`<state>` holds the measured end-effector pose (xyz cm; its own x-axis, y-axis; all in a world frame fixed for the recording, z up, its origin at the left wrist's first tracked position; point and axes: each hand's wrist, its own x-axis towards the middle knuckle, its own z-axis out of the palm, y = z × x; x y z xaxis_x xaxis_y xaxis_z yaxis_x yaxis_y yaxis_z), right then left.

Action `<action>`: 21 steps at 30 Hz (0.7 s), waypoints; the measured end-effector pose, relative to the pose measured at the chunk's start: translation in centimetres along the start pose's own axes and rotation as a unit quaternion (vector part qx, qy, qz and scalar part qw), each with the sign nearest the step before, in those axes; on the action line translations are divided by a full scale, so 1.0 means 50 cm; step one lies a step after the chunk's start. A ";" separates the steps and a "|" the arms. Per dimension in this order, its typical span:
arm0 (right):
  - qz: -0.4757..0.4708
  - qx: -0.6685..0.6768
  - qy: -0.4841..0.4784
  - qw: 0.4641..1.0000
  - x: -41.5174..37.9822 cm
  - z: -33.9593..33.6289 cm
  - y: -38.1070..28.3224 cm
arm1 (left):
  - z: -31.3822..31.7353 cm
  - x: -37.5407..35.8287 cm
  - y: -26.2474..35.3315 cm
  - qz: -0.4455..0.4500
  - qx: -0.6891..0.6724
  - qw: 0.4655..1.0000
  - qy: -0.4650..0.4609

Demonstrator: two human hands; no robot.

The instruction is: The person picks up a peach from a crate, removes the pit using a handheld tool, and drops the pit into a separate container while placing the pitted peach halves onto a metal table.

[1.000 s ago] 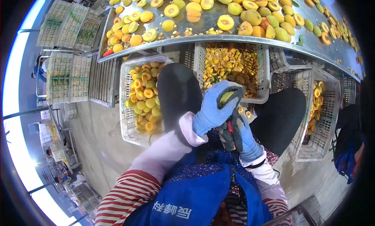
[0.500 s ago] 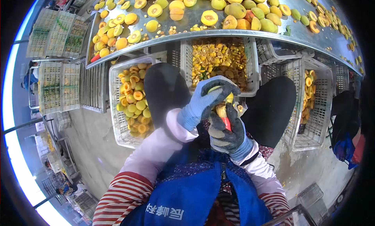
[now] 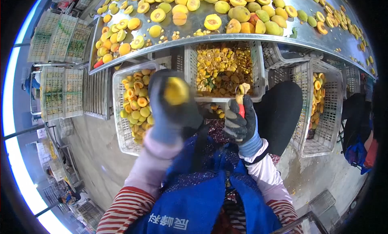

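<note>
My left hand (image 3: pixel 171 112), gloved and smeared by motion, holds a yellow peach half (image 3: pixel 176 91) beside the left crate of halves. In my right hand (image 3: pixel 241 124), fingers are wrapped round a red-handled pitting tool (image 3: pixel 241 109). A curved metal loop shows at the tool's upper end, with a pale yellowish piece of pit or flesh (image 3: pixel 245 87) at it. Just beyond that hand stands the middle crate (image 3: pixel 259 68), filled with pits and scraps (image 3: pixel 224 64). Pitted peach halves (image 3: pixel 139 100) fill the left crate (image 3: pixel 120 133).
Across the front runs a metal table (image 3: pixel 173 33) bearing many whole and cut peaches (image 3: pixel 241 14). At the right stands another crate (image 3: pixel 333 108) with halves. Stacked crates (image 3: pixel 60 92) are at the left. A person's blue garment (image 3: pixel 355 155) shows at the far right.
My hands have moved apart. The left swung leftward with the peach half towards the left crate; the right stayed near its place with the pitting tool, a pale piece now showing at its tip.
</note>
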<state>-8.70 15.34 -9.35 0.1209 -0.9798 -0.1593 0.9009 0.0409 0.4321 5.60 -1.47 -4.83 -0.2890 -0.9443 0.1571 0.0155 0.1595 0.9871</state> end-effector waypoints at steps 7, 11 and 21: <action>0.082 -0.192 0.071 0.976 0.028 -0.022 -0.006 | -0.144 0.202 0.045 0.233 0.656 0.705 -0.132; 0.056 -0.161 0.213 0.962 0.062 0.024 -0.013 | 0.093 0.341 0.011 0.039 0.427 0.890 -0.156; -0.104 -0.284 0.173 0.937 0.052 0.000 -0.062 | 0.180 0.376 -0.084 0.079 0.285 0.899 -0.323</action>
<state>-11.17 12.69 -11.11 -0.0427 -0.8598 -0.5089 0.9848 0.0495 -0.1662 -8.50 -17.28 -6.30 -0.8247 -0.5623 0.0609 -0.3345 0.5717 0.7492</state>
